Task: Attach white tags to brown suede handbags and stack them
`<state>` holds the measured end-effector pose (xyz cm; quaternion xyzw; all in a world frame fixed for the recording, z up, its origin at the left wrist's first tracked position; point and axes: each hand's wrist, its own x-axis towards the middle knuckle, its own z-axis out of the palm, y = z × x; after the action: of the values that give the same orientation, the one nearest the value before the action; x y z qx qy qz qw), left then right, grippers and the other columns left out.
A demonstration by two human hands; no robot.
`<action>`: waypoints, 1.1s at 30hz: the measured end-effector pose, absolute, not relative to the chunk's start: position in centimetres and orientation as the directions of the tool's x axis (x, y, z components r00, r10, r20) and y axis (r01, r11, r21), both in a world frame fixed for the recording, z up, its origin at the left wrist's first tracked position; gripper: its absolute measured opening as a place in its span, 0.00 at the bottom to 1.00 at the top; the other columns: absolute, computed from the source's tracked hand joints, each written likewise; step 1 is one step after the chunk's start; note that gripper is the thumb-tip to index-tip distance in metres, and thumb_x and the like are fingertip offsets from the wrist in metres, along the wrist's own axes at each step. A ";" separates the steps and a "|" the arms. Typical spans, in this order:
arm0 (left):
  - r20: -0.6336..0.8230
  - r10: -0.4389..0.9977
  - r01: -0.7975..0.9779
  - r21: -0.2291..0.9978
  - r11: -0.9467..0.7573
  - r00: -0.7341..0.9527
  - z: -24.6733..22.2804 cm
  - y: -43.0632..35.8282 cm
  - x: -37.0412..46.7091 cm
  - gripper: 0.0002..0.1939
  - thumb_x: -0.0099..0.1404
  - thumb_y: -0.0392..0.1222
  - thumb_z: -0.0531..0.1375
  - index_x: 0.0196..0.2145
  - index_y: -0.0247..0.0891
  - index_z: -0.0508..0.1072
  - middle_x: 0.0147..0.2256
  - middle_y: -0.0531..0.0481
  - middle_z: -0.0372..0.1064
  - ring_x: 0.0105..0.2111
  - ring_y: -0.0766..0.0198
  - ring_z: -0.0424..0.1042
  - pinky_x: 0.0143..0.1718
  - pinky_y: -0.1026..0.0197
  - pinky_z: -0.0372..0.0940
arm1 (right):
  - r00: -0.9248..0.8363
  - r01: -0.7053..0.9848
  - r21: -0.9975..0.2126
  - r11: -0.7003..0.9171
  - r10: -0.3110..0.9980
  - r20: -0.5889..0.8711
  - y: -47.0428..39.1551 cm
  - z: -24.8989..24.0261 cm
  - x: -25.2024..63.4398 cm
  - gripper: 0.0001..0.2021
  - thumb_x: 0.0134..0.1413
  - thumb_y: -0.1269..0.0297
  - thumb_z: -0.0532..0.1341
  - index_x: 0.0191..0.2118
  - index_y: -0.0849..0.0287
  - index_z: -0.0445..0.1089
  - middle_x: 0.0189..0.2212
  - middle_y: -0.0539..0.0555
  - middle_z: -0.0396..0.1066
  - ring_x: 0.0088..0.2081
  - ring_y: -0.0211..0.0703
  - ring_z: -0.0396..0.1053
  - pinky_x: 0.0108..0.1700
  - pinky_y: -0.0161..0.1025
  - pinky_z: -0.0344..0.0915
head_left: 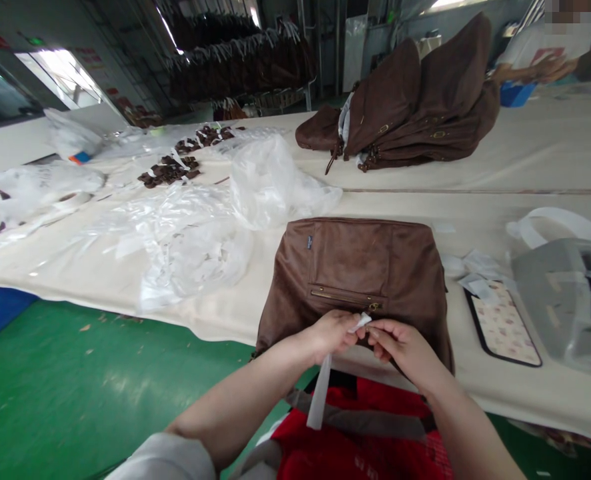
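A brown leather bag lies on the table in front of me, with a zip pocket and a brass zip pull on its face. My left hand is closed on a thin white strip, whose long tail hangs below the fingers over the table edge. The strip's other end pokes out, crumpled, between the two hands. Close beside it, my right hand pinches with thumb and forefinger near the bag's lower edge. What lies between those fingertips is too small to make out.
Right of the bag are a patterned phone and a grey tape dispenser. Clear plastic bags lie left, near bundled brown straps. More brown bags are piled behind. Another person's hands show at far right.
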<state>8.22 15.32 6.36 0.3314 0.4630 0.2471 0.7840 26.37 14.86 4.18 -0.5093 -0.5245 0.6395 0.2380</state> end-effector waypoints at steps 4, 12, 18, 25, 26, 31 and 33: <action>-0.527 0.490 -0.242 0.471 0.849 0.695 6.9 15.1 8.1 0.12 0.65 0.46 0.53 0.27 0.37 0.63 0.15 0.64 0.41 0.13 0.74 0.33 0.13 0.67 0.31 | -0.333 0.246 -0.933 -0.263 0.881 -0.337 14.7 4.0 25.5 0.15 0.54 0.51 0.56 0.31 0.58 0.69 0.19 0.47 0.65 0.21 0.35 0.62 0.25 0.33 0.60; -0.477 0.440 -0.305 0.336 0.891 0.761 6.5 14.2 8.2 0.10 0.66 0.43 0.53 0.28 0.38 0.64 0.15 0.63 0.40 0.13 0.74 0.32 0.12 0.71 0.34 | -0.330 0.289 -0.932 -0.217 0.891 -0.310 15.0 4.1 25.1 0.13 0.53 0.54 0.55 0.28 0.58 0.69 0.19 0.47 0.67 0.19 0.34 0.62 0.22 0.31 0.59; -0.525 0.501 -0.245 0.481 0.842 0.689 6.5 13.8 8.6 0.14 0.66 0.48 0.53 0.27 0.37 0.65 0.14 0.63 0.40 0.12 0.74 0.32 0.13 0.68 0.32 | -0.335 0.323 -0.891 -0.320 0.842 -0.424 16.1 3.8 25.1 0.13 0.47 0.53 0.60 0.22 0.58 0.67 0.16 0.48 0.67 0.17 0.35 0.63 0.20 0.31 0.60; -0.205 0.940 0.348 0.932 0.103 0.271 7.6 13.3 9.1 0.20 0.68 0.51 0.49 0.30 0.36 0.72 0.20 0.54 0.59 0.20 0.67 0.57 0.24 0.65 0.55 | -0.322 0.290 -0.903 -0.316 0.856 -0.403 15.4 4.1 25.9 0.16 0.51 0.50 0.58 0.27 0.59 0.69 0.20 0.50 0.70 0.20 0.36 0.66 0.22 0.32 0.63; -0.110 0.963 0.488 0.873 -0.026 0.248 7.8 13.1 9.0 0.18 0.69 0.48 0.49 0.31 0.37 0.72 0.24 0.50 0.64 0.25 0.64 0.63 0.30 0.64 0.58 | -0.300 0.274 -0.907 -0.321 0.867 -0.397 15.1 4.1 26.1 0.17 0.51 0.49 0.58 0.30 0.59 0.70 0.22 0.51 0.71 0.21 0.36 0.67 0.22 0.32 0.63; -0.027 0.956 0.837 0.490 -0.243 0.293 7.6 12.2 8.8 0.15 0.69 0.40 0.47 0.44 0.35 0.70 0.32 0.40 0.70 0.32 0.55 0.70 0.37 0.57 0.62 | -0.144 0.219 -0.922 -0.318 0.925 -0.353 13.4 5.4 26.3 0.22 0.54 0.42 0.56 0.33 0.58 0.70 0.23 0.52 0.70 0.21 0.38 0.67 0.20 0.34 0.62; -0.046 0.955 0.865 0.438 -0.245 0.294 7.1 11.9 8.8 0.17 0.68 0.38 0.48 0.52 0.33 0.66 0.34 0.39 0.70 0.34 0.53 0.71 0.38 0.56 0.63 | -0.140 0.264 -0.917 -0.299 0.929 -0.343 13.1 6.6 25.8 0.25 0.55 0.39 0.53 0.31 0.58 0.70 0.22 0.52 0.69 0.20 0.40 0.67 0.20 0.35 0.61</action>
<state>8.85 11.93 7.10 0.7804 0.5829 0.1155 0.1945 25.76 13.06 6.63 -0.5834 -0.5110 0.5559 0.2991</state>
